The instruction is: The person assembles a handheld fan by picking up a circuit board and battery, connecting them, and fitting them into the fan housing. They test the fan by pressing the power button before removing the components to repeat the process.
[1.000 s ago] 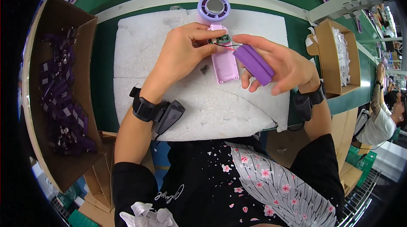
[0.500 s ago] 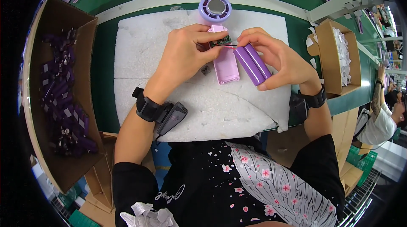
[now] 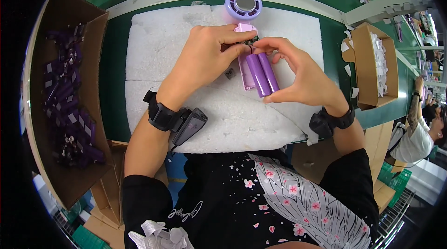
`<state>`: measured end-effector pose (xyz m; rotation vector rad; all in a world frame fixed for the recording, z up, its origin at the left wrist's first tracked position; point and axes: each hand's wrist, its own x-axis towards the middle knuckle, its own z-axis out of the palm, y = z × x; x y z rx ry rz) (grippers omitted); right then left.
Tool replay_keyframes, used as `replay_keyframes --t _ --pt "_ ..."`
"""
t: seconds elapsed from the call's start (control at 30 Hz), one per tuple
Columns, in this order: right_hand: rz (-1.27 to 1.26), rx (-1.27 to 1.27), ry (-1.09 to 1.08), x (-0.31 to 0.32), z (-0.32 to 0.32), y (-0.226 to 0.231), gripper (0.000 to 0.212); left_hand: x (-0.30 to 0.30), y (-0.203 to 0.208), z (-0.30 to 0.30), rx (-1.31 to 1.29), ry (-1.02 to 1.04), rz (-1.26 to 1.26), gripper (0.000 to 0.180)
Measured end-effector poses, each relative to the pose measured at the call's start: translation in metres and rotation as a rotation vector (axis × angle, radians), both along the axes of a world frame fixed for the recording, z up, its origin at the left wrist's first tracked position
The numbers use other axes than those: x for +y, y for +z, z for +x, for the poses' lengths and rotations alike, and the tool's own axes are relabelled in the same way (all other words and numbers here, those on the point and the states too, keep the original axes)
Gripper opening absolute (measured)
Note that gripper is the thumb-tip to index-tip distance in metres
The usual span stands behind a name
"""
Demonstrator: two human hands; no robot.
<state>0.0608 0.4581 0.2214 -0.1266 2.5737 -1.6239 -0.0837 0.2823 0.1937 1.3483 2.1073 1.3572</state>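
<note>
With the left grip (image 3: 207, 56) pinching the green circuit board (image 3: 253, 41) at the pink handle shell (image 3: 245, 74) and the right grip (image 3: 308, 77) holding the purple twin-cell battery pack (image 3: 262, 75) by its ends over the shell's right side, steady handling without tugging the board seems wisest.

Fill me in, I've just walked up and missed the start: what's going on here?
A person's right hand holds a pair of purple cylinders, index finger near the upper end and thumb at the lower. Their left hand has its thumb and index finger at a small green circuit board by the upper end of a pink casing; its exact grip is partly hidden. The cylinders partly cover the casing, which lies on a white foam board below a round purple fan head.
</note>
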Motion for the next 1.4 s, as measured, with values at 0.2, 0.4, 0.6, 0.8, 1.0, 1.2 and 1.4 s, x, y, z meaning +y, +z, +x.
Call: replay_keyframes --t 0.2,0.4,0.6,0.8,1.0,1.2,1.4 --pt "0.167 0.146 -0.045 -0.012 0.001 -0.003 0.08 -0.001 0.008 -0.001 -0.051 -0.02 -0.062 0.03" --pt "0.329 0.271 0.012 -0.01 0.0 0.0 0.072 0.001 0.008 -0.002 -0.034 -0.028 -0.039 0.028" --pt "0.361 0.348 0.012 -0.01 -0.003 -0.01 0.068 -0.001 0.005 -0.004 -0.05 -0.025 -0.026 0.026" --pt "0.335 0.27 -0.094 -0.019 0.004 -0.005 0.06 -0.001 0.009 -0.004 -0.038 -0.07 -0.084 0.03" --pt "0.372 0.275 -0.13 -0.022 0.006 -0.002 0.051 -0.001 0.013 -0.004 -0.045 -0.09 -0.132 0.033" --pt "0.517 0.381 -0.132 -0.023 0.008 -0.007 0.043 0.0 0.016 -0.002 -0.077 -0.047 -0.174 0.032" --pt "0.474 0.363 -0.158 -0.025 0.006 -0.008 0.04 -0.002 0.01 -0.001 -0.206 -0.013 -0.178 0.036"
